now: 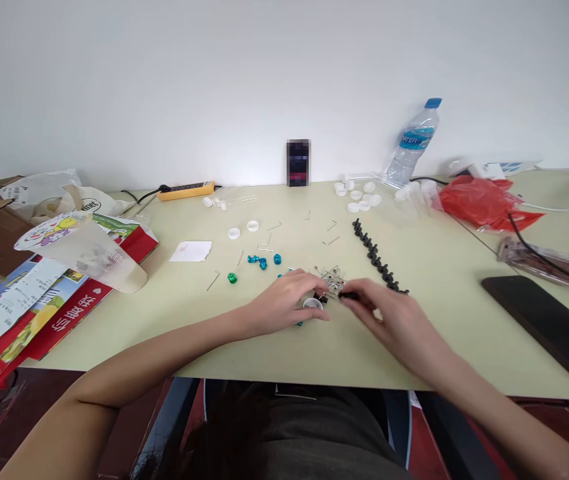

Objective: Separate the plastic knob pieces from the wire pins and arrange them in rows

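Observation:
My left hand (284,301) curves its fingers and thumb around a small round white cap (313,304). Dark bits show beside that cap, partly hidden by the fingers. Between the thumb and fingertips of my right hand (389,308) is a small black piece (348,295). A pile of small thin metal pieces (334,279) lies between the hands, close to the fingertips. To the right, several black knob-like pieces (374,255) form a slanting row. Small blue metallic pieces (263,264) and a green one (232,278) lie left of the pile.
Several L-shaped hex keys (331,241) and white caps (234,233) are scattered about. A phone (299,163) and a water bottle (413,148) lean against the wall. Left stand a plastic cup (89,253) and power strip (187,191); right, a red bag (484,200) and black slab (544,327).

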`<state>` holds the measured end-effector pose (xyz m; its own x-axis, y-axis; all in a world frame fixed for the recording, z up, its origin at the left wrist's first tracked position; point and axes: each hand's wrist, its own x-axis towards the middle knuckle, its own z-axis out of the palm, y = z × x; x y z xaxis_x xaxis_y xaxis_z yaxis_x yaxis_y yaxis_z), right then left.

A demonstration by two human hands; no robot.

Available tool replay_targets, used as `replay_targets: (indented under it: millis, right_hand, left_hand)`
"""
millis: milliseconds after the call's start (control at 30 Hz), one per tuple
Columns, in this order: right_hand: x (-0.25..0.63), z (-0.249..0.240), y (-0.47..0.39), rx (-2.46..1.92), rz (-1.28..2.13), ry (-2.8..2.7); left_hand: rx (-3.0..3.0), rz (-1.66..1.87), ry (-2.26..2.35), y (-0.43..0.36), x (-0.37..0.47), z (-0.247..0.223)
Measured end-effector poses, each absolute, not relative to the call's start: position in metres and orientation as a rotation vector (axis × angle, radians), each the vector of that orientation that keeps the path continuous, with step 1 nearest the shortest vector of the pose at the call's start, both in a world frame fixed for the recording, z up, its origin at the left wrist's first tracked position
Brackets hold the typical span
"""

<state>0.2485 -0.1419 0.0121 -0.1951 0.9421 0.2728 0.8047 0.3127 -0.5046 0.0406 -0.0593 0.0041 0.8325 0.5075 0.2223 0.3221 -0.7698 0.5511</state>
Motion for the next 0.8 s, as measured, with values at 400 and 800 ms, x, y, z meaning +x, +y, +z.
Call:
replay_targets:
  millis: [400, 800]
  right_hand:
    - [0.313, 0.047, -0.013, -1.716, 0.277, -1.944]
    - [0.309, 0.035, -0.001, -1.693, 0.261, -1.982]
  left_hand:
    - [3.016, 0.186, 0.424, -0.058, 0.099, -0.013]
    - [2.958, 0.226, 0.761, -0.107, 0.146, -0.039]
